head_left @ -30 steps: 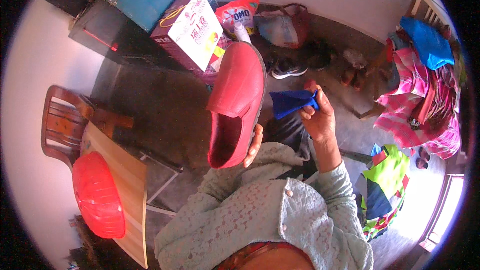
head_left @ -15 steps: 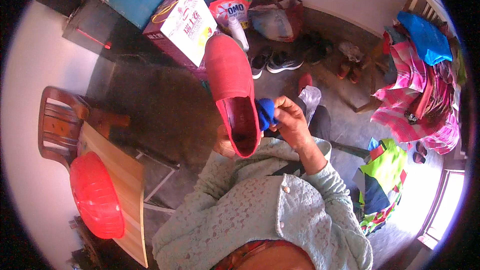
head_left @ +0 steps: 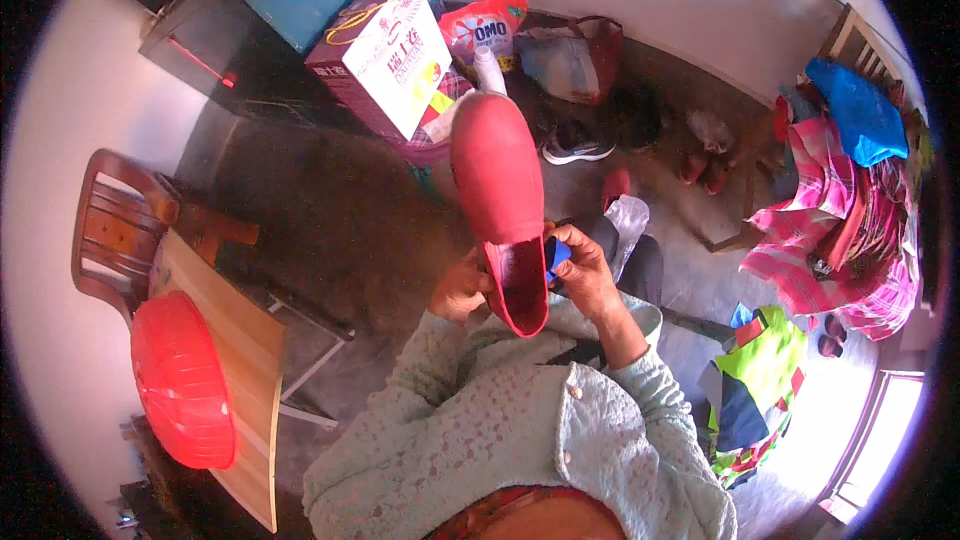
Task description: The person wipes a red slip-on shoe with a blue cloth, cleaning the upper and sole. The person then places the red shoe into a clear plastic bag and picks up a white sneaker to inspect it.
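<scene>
A red slip-on shoe (head_left: pixel 497 175) is held up in front of my body, its toe pointing away and its opening towards me. My left hand (head_left: pixel 462 287) grips it along the left side near the heel, the fingers partly hidden behind it. Closed around a small bright blue piece (head_left: pixel 557 255), perhaps folded cloth, is my right hand (head_left: pixel 590 278). The blue piece sits against the right side of the shoe by the opening; the shoe hides part of it. Another red shoe (head_left: pixel 616 185) shows farther off, beside a clear plastic wrapping (head_left: pixel 628 225) around my leg.
A carton (head_left: pixel 395 55), a detergent bag (head_left: pixel 484 30), a white bottle (head_left: pixel 488 70), a tote bag (head_left: pixel 570 58) and dark shoes (head_left: pixel 577 143) stand beyond. At left, a red basin (head_left: pixel 180 380) leans near a wooden chair (head_left: pixel 120 230). Plaid cloth (head_left: pixel 820 230) hangs at right.
The shoe has shifted rightward in the picture and stands straighter. More of my left hand shows, while less of the blue piece is visible. The background has shifted slightly too.
</scene>
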